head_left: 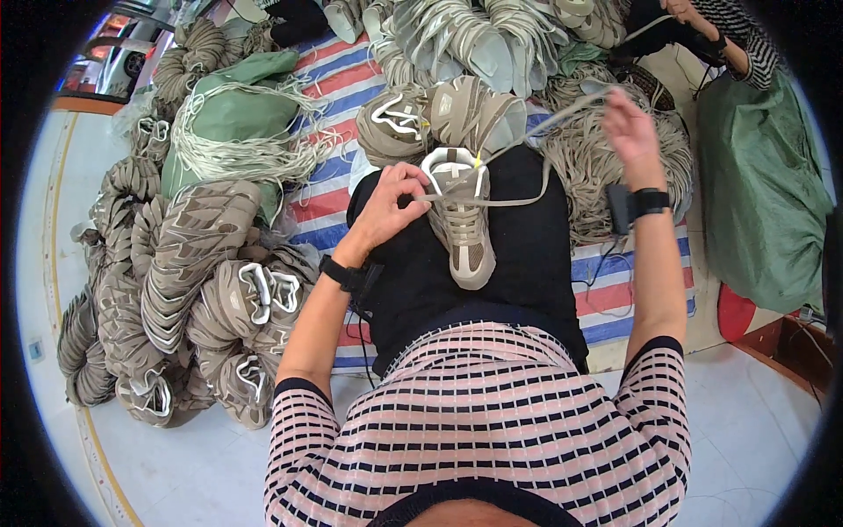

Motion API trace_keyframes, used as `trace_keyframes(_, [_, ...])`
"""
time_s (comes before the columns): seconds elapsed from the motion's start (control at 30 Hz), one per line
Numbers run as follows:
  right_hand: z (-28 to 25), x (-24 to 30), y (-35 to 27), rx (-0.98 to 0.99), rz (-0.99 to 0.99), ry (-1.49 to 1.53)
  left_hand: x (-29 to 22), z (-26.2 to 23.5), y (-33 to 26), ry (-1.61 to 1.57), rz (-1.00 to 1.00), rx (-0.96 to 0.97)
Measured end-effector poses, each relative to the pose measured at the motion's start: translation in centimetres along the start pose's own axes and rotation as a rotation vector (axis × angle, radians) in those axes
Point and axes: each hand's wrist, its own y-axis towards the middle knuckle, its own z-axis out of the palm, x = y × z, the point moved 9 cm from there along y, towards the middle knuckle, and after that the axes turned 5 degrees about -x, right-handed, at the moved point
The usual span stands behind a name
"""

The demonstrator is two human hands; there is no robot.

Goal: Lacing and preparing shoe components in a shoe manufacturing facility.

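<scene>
Left hand [392,204] pinches the collar of a beige-and-brown mesh shoe upper with white lining [461,215] lying on the person's black-clad lap, while right hand [629,123], raised above-right, grips closed on a flat beige lace [518,200] running from the upper's eyelets.

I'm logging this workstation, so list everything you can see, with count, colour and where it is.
shoe upper: one, beige, on the lap
lace: one, beige, running from shoe upper to right hand
stacked uppers: many, beige-brown, left on the floor
lace bundle: one, cream, on a green sack
striped sheet: one, red-blue-white, under the piles
another person's arm: one, striped sleeve, top right
left hand: pinching the lace at the eyelets
right hand: raised, pulling the lace
</scene>
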Motion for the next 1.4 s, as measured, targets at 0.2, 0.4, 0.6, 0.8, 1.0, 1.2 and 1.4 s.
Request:
trace_keyframes(0.2, [-11.5, 8.4, -3.0, -0.588, -0.247, -0.029, -1.3, 2.3, 1.0, 0.232, 0.139, -0.001])
trace_keyframes(0.4, [-6.8, -0.8, -3.4, -0.373, 0.122, -0.883, -2.4, 0.9, 2.3, 0.241, 0.119, -0.154])
trace_keyframes(0.6, [3.8, -11.5, -5.8, 0.205, 0.121, -1.088, -2.7, 4.7, 4.4, 0.521, 0.165, -0.059])
trace_keyframes(0.8, [10.2, -14.2, -7.6, 0.410, -0.232, -1.168, -0.5, 4.3, 4.6, 0.283, 0.042, -0.116])
trace_keyframes(1.0, [10.6, -15.0, -8.7, 0.471, -0.383, -1.464, 7.3, -9.5, -2.7, -0.153, -0.366, -0.559])
trace_keyframes(1.2, [9.5, -15.7, -9.4, 0.541, -0.213, -1.613, 7.7, -10.8, -6.7, 0.669, -0.941, -0.012])
trace_keyframes(1.4, [10.7, -16.2, -9.5, 0.589, -0.228, -1.671, -2.4, -2.6, 1.0, 0.478, 0.066, -0.303])
